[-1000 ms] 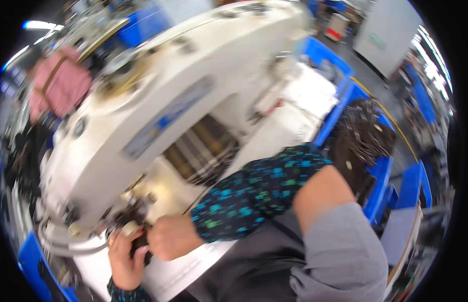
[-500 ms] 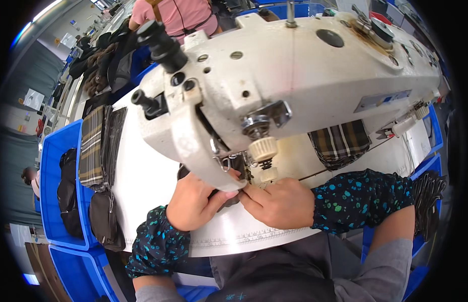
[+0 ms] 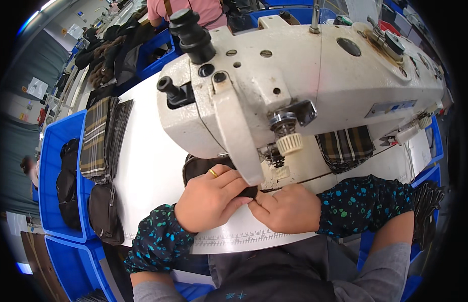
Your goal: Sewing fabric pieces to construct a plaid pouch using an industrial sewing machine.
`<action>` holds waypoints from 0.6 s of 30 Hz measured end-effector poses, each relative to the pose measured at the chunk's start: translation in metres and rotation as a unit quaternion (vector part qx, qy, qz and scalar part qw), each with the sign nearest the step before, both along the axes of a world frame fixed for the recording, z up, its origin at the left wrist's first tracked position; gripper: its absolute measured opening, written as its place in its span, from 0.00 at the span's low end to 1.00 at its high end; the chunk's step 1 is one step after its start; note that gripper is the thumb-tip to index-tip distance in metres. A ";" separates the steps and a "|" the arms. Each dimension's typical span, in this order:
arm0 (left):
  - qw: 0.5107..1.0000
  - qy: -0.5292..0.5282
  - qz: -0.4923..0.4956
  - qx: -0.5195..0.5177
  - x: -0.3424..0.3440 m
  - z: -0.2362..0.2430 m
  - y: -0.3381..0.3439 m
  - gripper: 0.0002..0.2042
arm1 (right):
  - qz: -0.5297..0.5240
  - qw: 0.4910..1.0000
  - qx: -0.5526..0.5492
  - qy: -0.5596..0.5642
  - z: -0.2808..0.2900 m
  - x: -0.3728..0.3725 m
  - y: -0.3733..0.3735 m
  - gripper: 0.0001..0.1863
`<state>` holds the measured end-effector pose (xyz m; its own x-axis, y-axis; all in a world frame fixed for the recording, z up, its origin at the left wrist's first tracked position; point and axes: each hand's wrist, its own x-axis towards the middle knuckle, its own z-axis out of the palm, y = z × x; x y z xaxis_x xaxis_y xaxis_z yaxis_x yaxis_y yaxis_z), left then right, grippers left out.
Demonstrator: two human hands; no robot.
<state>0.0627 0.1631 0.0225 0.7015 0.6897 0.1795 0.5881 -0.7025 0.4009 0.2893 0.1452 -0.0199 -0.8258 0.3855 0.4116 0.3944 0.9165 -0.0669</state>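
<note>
A dark fabric piece (image 3: 207,166) with a zipper along its curved edge lies under the head of a white sewing machine (image 3: 304,75). My left hand (image 3: 211,197), a gold ring on one finger, presses over the piece with its thumb and fingers closed on the near edge. Just to the right, my right hand (image 3: 289,207) pinches the same edge, its fingertips almost meeting the left thumb. The machine's lever guard hides the needle and part of the fabric.
Plaid fabric pieces (image 3: 346,147) lie behind the needle area. On the left are a plaid stack (image 3: 99,141), a dark pouch (image 3: 105,211) and a blue bin (image 3: 48,186) holding dark items. A ruler strip (image 3: 234,241) edges the white table. Another person in pink (image 3: 208,12) sits beyond.
The view has shifted, so the machine appears farther right. My left hand has flattened over the fabric, and more of the zippered piece shows beyond it. My right hand keeps its pinch.
</note>
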 end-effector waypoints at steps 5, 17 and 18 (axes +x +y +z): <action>1.000 -0.009 -0.002 -0.019 0.003 0.000 0.000 0.14 | 0.025 0.999 0.001 0.025 -0.002 -0.001 0.001 0.12; 0.999 -0.011 0.021 0.041 0.000 -0.010 0.024 0.12 | -0.015 1.000 0.018 0.013 -0.005 -0.006 0.017 0.11; 0.999 -0.013 0.022 0.041 0.000 -0.012 0.026 0.12 | -0.022 0.999 0.023 0.020 -0.007 -0.006 0.019 0.11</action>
<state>0.0626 0.1889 0.0107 0.6660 0.7012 0.2546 0.6088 -0.7081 0.3576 0.2830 0.1647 -0.0267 -0.7906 0.4013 0.4626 0.4325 0.9007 -0.0422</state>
